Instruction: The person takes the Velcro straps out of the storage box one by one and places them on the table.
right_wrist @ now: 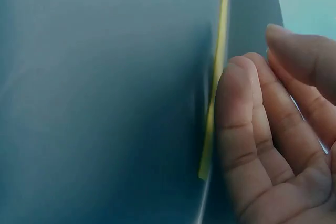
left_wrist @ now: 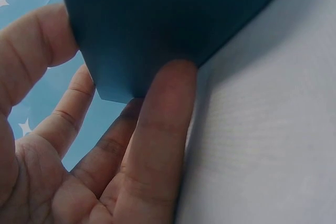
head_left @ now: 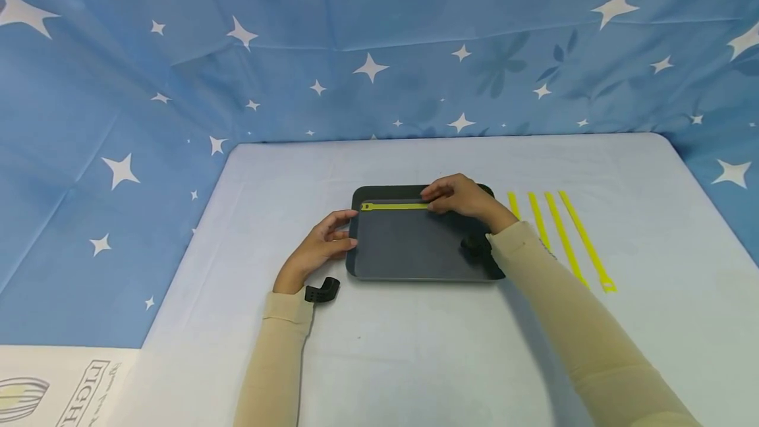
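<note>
A dark grey rectangular tray lies on the white table. Inside it, along the far wall, stretches one yellow hook-and-loop cable tie, its slotted head at the left. My right hand is over the tray's far side, fingertips beside the tie's right end. In the right wrist view the fingers lie close against the tie, with the thumb apart. My left hand touches the tray's left side. Its fingers rest against the outer wall of the tray in the left wrist view.
Several more yellow cable ties lie side by side right of the tray, partly behind the right forearm. A blue star-patterned curtain stands behind and left of the table. Printed fabric shows at the lower left.
</note>
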